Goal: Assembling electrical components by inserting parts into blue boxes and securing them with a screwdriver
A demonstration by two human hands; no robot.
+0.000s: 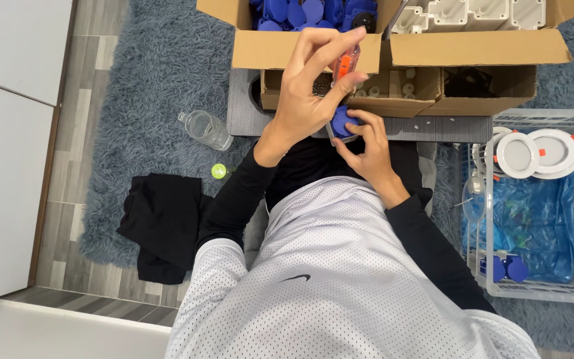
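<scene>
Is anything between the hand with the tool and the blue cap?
Nothing visible. The left hand holds an orange tool just above the blue cap, which the right hand holds over the grey tray. Only open air shows between tool and cap.

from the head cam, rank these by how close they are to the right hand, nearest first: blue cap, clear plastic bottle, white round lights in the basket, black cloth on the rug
From the right hand:
1. Blue cap: held in its fingertips.
2. White round lights: in the wire basket to its right.
3. Clear plastic bottle: on the rug to its left; too close to the lights to rank surely.
4. Black cloth: lower left, farthest.
</scene>
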